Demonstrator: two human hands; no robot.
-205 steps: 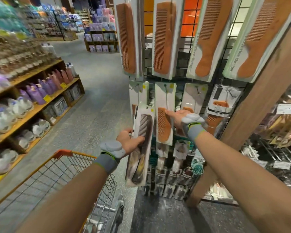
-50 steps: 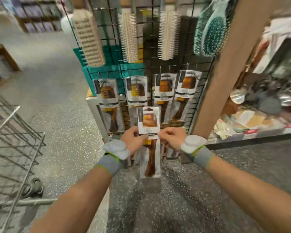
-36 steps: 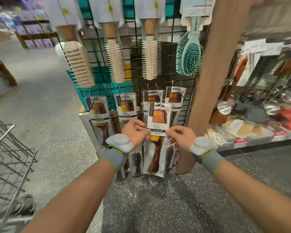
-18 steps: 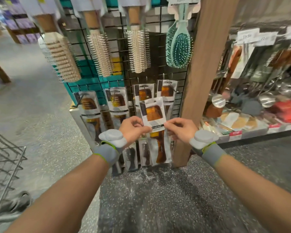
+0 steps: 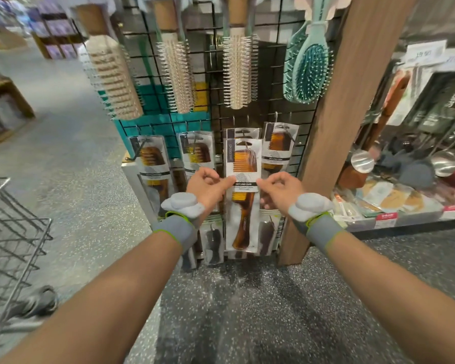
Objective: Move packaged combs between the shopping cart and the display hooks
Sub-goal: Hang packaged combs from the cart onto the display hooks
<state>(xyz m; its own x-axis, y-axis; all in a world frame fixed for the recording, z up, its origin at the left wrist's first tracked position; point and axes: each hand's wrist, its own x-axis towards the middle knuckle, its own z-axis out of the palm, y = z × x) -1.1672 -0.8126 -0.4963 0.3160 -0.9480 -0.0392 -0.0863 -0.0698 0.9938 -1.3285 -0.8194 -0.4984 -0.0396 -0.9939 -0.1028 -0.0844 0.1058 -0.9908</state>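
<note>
A left hand [image 5: 208, 187] and a right hand [image 5: 279, 190] pinch opposite edges of a packaged comb [image 5: 243, 195] at centre frame, fingers clamped on its card. The amber comb hangs upright between them, against the lower row of a wire display grid [image 5: 273, 111]. Hairbrushes [image 5: 239, 69] hang above, a wooden post [image 5: 352, 101] stands at right, and a shopping cart [image 5: 13, 232] sits at the left edge on speckled floor [image 5: 247, 311]. Both forearms reach forward.
</note>
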